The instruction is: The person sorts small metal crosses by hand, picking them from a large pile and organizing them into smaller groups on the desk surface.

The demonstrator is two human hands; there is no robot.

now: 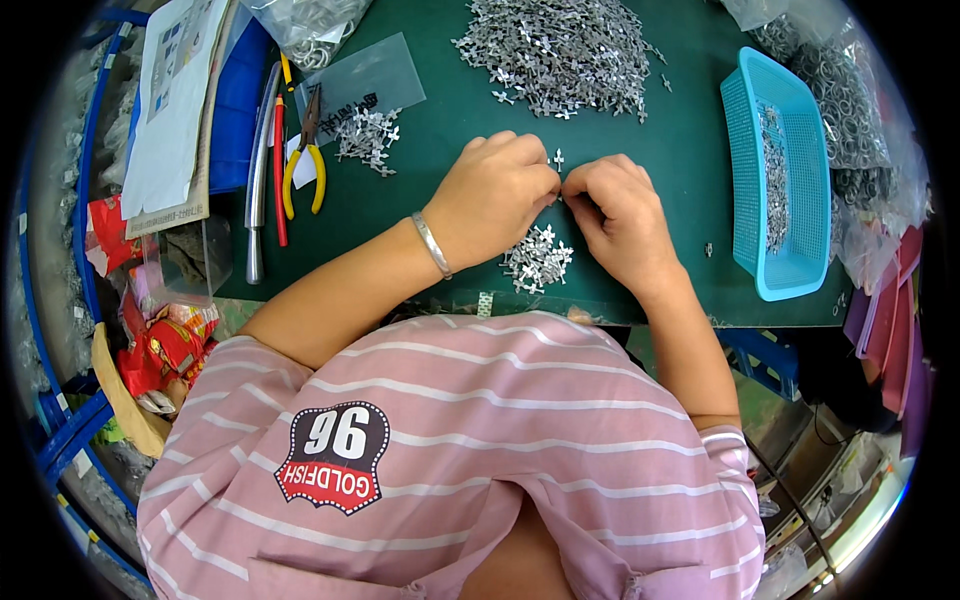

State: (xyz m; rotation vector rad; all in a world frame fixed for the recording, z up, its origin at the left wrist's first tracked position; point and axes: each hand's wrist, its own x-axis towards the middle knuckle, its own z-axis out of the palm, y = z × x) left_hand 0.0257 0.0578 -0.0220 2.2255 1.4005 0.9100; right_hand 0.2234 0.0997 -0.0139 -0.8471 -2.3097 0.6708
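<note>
Over the green table mat, my left hand (490, 195), with a silver bangle at its wrist, is closed in a pinch. Its fingertips nearly meet those of my right hand (625, 220), also pinched. Whatever lies between the fingertips is too small and hidden to name. Just beyond them is a single small cross-shaped metal piece (558, 157). A small pile of similar silvery pieces (538, 260) lies between my wrists, nearer my body. Farther off spreads a big heap of grey cross-shaped pieces (565, 55).
To the left, another small pile (368, 138) lies at a clear plastic sheet or bag (385, 75). Yellow-handled pliers (318, 180), a red stick (280, 180) and a metal rod (257, 190) lie beside it. A turquoise basket (808, 200) with small metal parts stands right, near bagged rings (845, 110).
</note>
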